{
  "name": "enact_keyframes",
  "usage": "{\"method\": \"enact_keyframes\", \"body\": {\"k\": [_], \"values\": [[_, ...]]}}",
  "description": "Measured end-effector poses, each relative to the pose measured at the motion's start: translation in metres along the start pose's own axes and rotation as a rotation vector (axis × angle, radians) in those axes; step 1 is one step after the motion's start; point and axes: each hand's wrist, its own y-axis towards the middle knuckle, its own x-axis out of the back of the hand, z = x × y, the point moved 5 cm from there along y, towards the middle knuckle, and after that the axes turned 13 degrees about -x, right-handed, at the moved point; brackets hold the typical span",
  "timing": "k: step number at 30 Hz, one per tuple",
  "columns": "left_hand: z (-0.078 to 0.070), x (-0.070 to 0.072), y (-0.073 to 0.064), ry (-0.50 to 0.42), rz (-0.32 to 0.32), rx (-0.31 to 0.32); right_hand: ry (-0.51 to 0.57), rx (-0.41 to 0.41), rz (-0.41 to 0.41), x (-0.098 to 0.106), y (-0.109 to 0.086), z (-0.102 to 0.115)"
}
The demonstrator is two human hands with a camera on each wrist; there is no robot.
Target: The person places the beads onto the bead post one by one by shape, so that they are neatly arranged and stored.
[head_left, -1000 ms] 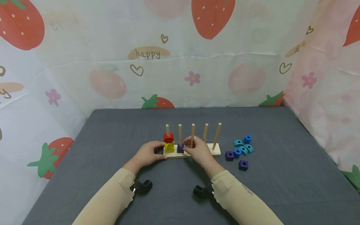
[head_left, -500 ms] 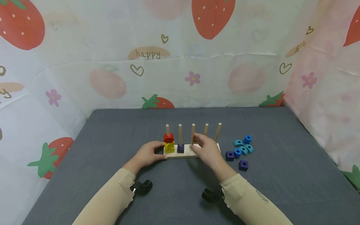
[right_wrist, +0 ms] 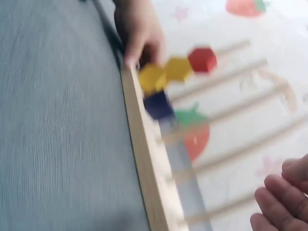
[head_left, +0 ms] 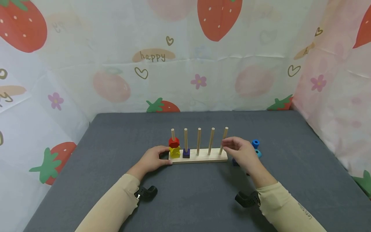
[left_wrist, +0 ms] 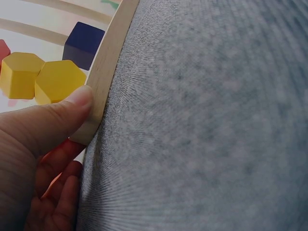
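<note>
The left sleeve [head_left: 108, 203] and right sleeve [head_left: 287, 207] are cream, with wrinkled cuffs; small dark lettering [head_left: 305, 211] marks the right one. The left mount [head_left: 149, 193] and right mount [head_left: 245, 199], at the wrists, are black, curved and round-ended. The left hand [head_left: 152, 159] and right hand [head_left: 242, 152] are bare.

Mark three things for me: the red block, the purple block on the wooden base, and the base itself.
Red block [head_left: 174, 142]: head view, middle of its near side.
Purple block [head_left: 186, 154]: head view, its near face.
Base [head_left: 204, 155]: head view, bare top surface.
</note>
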Motion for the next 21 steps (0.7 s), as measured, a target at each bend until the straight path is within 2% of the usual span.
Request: {"method": "enact_keyframes", "body": {"k": [5, 12, 17, 21], "values": [[-0.001, 0.000, 0.000, 0.000, -0.001, 0.007, -0.002, -0.011, 0.032, 0.026, 0.000, -0.026], [-0.002, 0.001, 0.000, -0.001, -0.002, 0.000, -0.068, -0.024, 0.135, 0.050, -0.004, -0.063], [-0.001, 0.001, 0.000, 0.005, -0.004, -0.001, -0.097, -0.007, 0.188, 0.060, -0.008, -0.080], [-0.001, 0.001, -0.001, 0.005, -0.004, -0.004, -0.096, -0.005, 0.278, 0.059, -0.010, -0.091]]}}
